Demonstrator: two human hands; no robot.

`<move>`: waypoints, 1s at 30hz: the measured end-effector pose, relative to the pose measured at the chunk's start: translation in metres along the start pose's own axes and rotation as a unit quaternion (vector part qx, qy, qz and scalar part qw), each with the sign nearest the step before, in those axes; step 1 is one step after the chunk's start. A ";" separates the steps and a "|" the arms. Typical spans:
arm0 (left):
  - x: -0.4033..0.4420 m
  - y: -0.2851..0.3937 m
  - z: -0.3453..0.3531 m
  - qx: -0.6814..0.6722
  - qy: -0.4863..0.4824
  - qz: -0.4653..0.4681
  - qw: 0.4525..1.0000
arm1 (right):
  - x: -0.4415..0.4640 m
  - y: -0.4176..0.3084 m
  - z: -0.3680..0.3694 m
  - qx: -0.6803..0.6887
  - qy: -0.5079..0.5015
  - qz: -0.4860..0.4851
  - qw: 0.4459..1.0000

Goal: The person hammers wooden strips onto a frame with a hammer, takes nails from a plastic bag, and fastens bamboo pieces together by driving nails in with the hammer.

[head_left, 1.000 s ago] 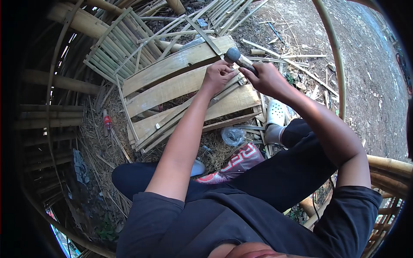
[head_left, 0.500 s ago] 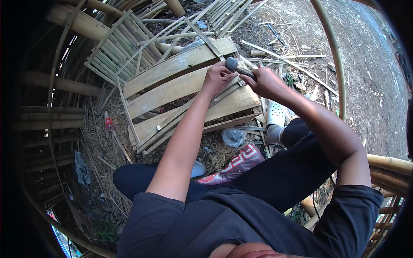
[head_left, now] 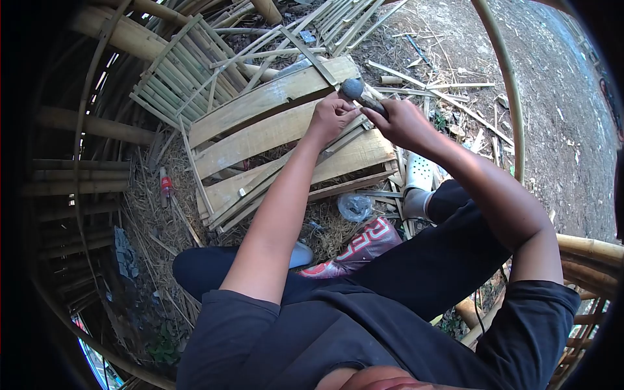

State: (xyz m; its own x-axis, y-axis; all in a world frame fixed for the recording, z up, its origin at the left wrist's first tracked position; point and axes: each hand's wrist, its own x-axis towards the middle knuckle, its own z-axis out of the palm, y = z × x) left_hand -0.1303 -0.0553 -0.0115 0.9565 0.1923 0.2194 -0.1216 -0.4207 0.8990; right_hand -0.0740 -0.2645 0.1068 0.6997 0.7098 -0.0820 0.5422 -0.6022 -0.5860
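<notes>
In the head view, your right hand [head_left: 403,123] was wrapped around the handle of a round-headed hammer [head_left: 353,89], whose dark head sat close beside your left hand [head_left: 331,118]. The left fingers were pinched narrow; whether they gripped anything could not be told. Below the left hand stood a slatted wooden platform [head_left: 260,144], crossed by thin strips [head_left: 255,187]. Nearer you than both hands lay a clear plastic bag [head_left: 355,207]; well left of them, a red-labelled bottle [head_left: 166,187].

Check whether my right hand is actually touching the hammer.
Touching. The head view shows the right hand wrapped around the handle of the hammer, with its head sticking out past the thumb.
</notes>
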 end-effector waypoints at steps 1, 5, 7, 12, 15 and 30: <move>0.000 0.003 0.000 0.005 -0.002 0.004 1.000 | 0.001 0.004 0.002 -0.033 -0.034 0.019 0.999; 0.001 0.016 -0.003 0.029 -0.009 -0.046 0.998 | 0.001 0.009 0.005 -0.024 0.021 -0.032 0.999; 0.000 0.004 -0.001 0.052 0.002 -0.038 0.998 | -0.001 0.003 0.003 0.002 0.041 -0.040 0.998; 0.000 0.002 0.002 -0.027 -0.006 -0.034 0.999 | -0.002 0.012 0.005 -0.003 -0.022 0.015 1.000; 0.003 -0.003 0.002 -0.020 -0.004 -0.011 1.000 | 0.002 0.013 0.007 0.089 0.011 0.034 0.995; 0.001 0.002 0.003 -0.017 -0.006 -0.008 1.000 | 0.001 0.034 0.024 0.011 -0.017 -0.010 1.000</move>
State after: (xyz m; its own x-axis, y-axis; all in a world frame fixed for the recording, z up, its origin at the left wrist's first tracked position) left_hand -0.1284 -0.0586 -0.0101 0.9615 0.1876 0.2010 -0.1157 -0.3870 0.9148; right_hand -0.0659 -0.2753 0.0677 0.6723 0.7340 -0.0962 0.5461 -0.5795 -0.6050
